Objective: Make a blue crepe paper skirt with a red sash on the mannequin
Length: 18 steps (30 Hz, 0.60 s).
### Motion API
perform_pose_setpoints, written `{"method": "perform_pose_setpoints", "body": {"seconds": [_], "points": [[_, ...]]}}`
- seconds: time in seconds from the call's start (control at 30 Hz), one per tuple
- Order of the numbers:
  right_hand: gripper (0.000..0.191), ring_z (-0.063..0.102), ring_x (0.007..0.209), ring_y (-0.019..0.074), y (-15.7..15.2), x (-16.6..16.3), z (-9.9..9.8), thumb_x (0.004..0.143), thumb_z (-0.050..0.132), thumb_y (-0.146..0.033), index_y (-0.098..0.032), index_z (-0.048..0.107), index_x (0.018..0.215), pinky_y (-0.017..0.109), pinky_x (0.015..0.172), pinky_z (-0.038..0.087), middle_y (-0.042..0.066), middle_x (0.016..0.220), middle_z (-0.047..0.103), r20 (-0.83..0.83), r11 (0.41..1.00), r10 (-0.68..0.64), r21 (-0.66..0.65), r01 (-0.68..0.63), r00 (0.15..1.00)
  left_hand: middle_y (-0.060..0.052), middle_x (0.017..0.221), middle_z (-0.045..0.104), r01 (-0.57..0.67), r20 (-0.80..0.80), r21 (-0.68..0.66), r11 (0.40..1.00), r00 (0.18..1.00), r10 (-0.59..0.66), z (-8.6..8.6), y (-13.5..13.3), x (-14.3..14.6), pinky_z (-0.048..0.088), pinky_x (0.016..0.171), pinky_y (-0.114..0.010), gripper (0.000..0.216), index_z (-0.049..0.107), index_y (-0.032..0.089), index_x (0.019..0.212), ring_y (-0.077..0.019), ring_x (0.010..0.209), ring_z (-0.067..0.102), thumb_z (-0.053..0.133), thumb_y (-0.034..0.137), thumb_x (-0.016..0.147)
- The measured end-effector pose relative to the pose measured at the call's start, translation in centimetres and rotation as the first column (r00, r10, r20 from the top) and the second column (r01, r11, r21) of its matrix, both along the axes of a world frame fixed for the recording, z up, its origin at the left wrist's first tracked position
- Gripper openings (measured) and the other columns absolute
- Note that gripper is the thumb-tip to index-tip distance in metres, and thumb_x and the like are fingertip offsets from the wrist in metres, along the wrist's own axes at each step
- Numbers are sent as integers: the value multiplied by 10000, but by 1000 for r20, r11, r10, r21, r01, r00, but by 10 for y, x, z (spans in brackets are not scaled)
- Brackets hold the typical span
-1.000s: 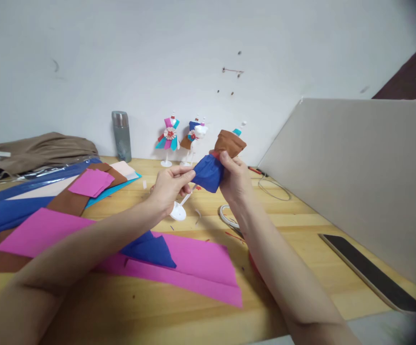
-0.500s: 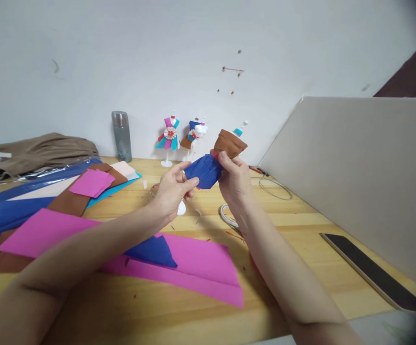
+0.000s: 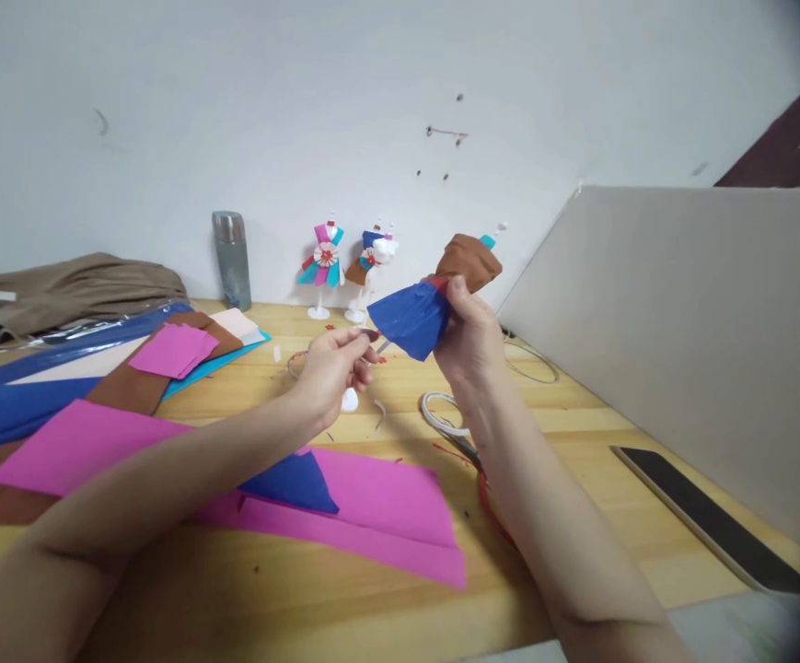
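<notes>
My right hand is closed around the waist of a small dress-form mannequin, tilted with its top to the upper right. The figure wears a brown paper bodice, a red waistband and a flared blue paper skirt. Just below the skirt's hem, my left hand is pinched at a thin rod that comes out of the skirt. A small dark bit shows at its fingertips, too small to name. Under the left hand sits a white round base; its join to the rod is hidden.
Dressed mannequins stand by the wall, near a flask. Pink paper, other coloured sheets and a brown cloth lie left and front. Scissors lie under my right forearm, a phone-like slab to the right.
My right hand has carried the mannequin up and to the right. My left hand has let go of the blue skirt, which now flares out, and is at the rod below it.
</notes>
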State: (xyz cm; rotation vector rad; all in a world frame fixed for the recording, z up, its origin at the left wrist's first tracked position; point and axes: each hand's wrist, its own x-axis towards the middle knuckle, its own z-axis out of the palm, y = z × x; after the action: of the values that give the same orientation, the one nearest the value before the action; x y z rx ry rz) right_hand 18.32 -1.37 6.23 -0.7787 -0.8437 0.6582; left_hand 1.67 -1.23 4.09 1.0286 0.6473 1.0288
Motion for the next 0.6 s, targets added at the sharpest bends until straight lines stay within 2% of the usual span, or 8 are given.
{"method": "perform_pose_setpoints", "body": {"seconds": [0.13, 0.23, 0.3, 0.4, 0.47, 0.5, 0.6], "points": [[403, 670, 840, 220, 1, -2, -3, 614, 837, -569, -230, 684, 770, 357, 767, 549, 7, 783, 709, 34, 1000, 15, 7, -15, 999, -18, 657, 605, 85, 11, 42, 995, 996, -86, 0, -1, -2, 326, 414, -198, 280, 610, 117, 744, -61, 423, 499, 645, 367, 866], [402, 663, 810, 211, 0, -5, -3, 610, 841, -565, -223, 698, 767, 347, 757, 548, 9, 773, 708, 41, 1000, 30, 6, -30, 999, -23, 626, 600, 116, -29, 97, 988, 993, -113, 2, -3, -3, 332, 430, -196, 305, 629, 111, 709, -63, 443, 500, 709, 384, 818], [413, 663, 799, 210, 0, -5, -3, 589, 850, -568, -222, 704, 759, 345, 753, 556, 10, 768, 710, 25, 1000, 29, -7, -29, 999, -22, 576, 577, 89, -33, 108, 990, 996, -85, 4, -2, -4, 332, 441, -196, 334, 631, 111, 658, -65, 444, 490, 709, 398, 812], [443, 681, 822, 241, 0, 1, 1, 568, 850, -594, -223, 704, 759, 375, 764, 578, 22, 761, 715, 6, 999, 23, -36, -23, 1000, -26, 526, 546, -26, -29, 98, 995, 999, 29, 8, 7, -6, 319, 441, -203, 403, 626, 125, 602, -74, 432, 473, 632, 444, 849], [461, 695, 843, 270, 0, 6, 3, 582, 834, -615, -217, 703, 772, 412, 781, 590, 41, 768, 721, 6, 998, 44, -53, -44, 999, -45, 537, 569, -50, -118, 144, 988, 991, 67, 9, 16, -8, 315, 439, -207, 357, 647, 130, 596, -88, 454, 487, 623, 391, 838], [465, 700, 847, 280, 0, 8, 4, 594, 824, -622, -212, 702, 776, 430, 790, 594, 49, 774, 724, 6, 996, 61, -65, -61, 998, -62, 568, 603, -22, -192, 189, 982, 980, 59, 10, 21, -9, 321, 442, -205, 297, 665, 129, 601, -97, 484, 508, 644, 340, 810], [476, 707, 826, 290, 1, 12, 6, 601, 812, -635, -204, 699, 768, 463, 804, 606, 54, 773, 726, -23, 991, 83, -104, -85, 996, -128, 709, 702, 169, -416, 245, 955, 908, -54, 10, 28, -12, 346, 452, -198, 233, 717, 119, 630, -125, 574, 568, 667, 298, 769]]}}
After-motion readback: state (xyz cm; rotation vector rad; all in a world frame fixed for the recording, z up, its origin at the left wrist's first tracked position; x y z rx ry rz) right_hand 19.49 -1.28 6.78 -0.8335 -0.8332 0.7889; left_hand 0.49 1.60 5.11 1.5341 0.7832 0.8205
